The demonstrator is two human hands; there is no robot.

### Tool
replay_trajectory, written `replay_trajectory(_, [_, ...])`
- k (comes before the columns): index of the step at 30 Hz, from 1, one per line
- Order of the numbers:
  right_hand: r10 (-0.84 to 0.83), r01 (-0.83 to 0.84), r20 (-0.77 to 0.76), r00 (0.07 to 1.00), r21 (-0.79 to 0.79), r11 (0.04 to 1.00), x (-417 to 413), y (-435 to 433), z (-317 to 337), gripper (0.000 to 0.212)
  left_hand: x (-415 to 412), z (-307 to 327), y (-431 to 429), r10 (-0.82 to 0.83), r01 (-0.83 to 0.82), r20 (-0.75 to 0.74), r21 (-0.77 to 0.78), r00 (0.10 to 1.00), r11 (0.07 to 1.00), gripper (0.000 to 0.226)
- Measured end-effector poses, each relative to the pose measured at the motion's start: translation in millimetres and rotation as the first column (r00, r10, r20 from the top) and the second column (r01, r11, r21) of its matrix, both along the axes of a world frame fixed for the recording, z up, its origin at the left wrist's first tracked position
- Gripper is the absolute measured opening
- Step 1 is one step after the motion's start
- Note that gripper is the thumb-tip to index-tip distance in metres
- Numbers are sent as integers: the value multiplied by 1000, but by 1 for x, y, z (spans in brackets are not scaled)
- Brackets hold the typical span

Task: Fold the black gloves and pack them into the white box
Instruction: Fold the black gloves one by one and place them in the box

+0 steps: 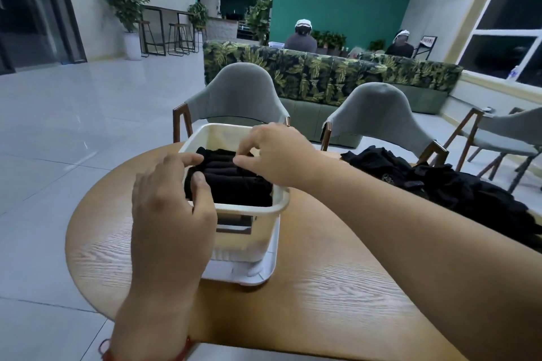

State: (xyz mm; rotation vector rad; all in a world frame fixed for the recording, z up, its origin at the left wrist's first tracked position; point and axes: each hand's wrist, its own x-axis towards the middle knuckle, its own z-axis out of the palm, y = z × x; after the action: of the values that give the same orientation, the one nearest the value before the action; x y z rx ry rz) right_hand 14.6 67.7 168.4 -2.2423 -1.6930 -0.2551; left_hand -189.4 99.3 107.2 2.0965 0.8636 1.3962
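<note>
A white box [249,212] stands on a round wooden table [308,287], filled with several folded black gloves [234,182] lying in rows. My left hand [170,208] rests on the box's near-left edge, thumb and forefinger pinching the left end of a folded glove. My right hand [275,152] reaches over the box from the right, its fingertips pressing on the top of the gloves near the far side. A heap of loose black gloves [434,182] lies on the table to the right, beyond my right forearm.
The box sits on its white lid [255,272]. Two grey chairs [237,97] [378,117] stand behind the table, with a leaf-patterned sofa [322,73] further back. Two people sit facing away in the distance. Tiled floor lies to the left.
</note>
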Motion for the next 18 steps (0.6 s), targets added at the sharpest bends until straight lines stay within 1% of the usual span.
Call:
replay_trajectory(2, [-78, 92, -82, 994, 172, 981, 18, -52, -6, 19, 8, 8, -21, -75, 68, 73, 91, 995, 994, 25])
replay_trajectory(3, [-130, 160, -145, 981, 217, 963, 31, -83, -16, 18, 16, 12, -35, -140, 124, 101, 155, 985, 980, 24])
replay_trajectory(4, [-183, 228, -206, 961, 220, 948, 46, -114, -32, 17, 23, 13, -48, -211, 184, 111, 214, 971, 959, 24])
replay_trajectory(5, [-251, 302, -253, 934, 188, 934, 62, -148, -50, 16, 32, 11, -62, -291, 261, 94, 248, 952, 933, 24])
replay_trajectory(6, [-330, 375, -275, 903, 129, 918, 78, -178, -70, 18, 41, 6, -75, -366, 342, 58, 251, 929, 906, 26])
replay_trajectory(8, [-496, 506, -263, 828, -33, 862, 104, -232, -105, 29, 60, -6, -98, -476, 476, -50, 188, 878, 859, 30])
replay_trajectory(9, [-554, 546, -253, 793, -110, 831, 113, -250, -119, 37, 69, -14, -104, -501, 514, -118, 148, 857, 845, 32])
replay_trajectory(11, [-631, 594, -222, 743, -217, 775, 125, -279, -142, 54, 89, -35, -113, -528, 559, -238, 85, 815, 825, 33])
replay_trajectory(12, [-647, 600, -197, 737, -251, 760, 128, -289, -150, 60, 99, -45, -115, -541, 573, -275, 45, 794, 818, 34])
replay_trajectory(14, [-652, 595, -156, 742, -295, 747, 128, -299, -160, 68, 121, -68, -112, -544, 564, -357, -53, 760, 824, 37])
replay_trajectory(16, [-640, 583, -162, 751, -291, 758, 126, -301, -165, 71, 139, -89, -107, -497, 515, -465, -100, 732, 852, 51])
replay_trajectory(17, [-636, 582, -170, 753, -281, 764, 126, -300, -166, 72, 147, -98, -105, -457, 475, -540, -118, 706, 872, 60])
replay_trajectory(18, [-635, 582, -174, 753, -274, 765, 127, -300, -165, 74, 155, -105, -104, -417, 430, -628, -142, 657, 892, 67])
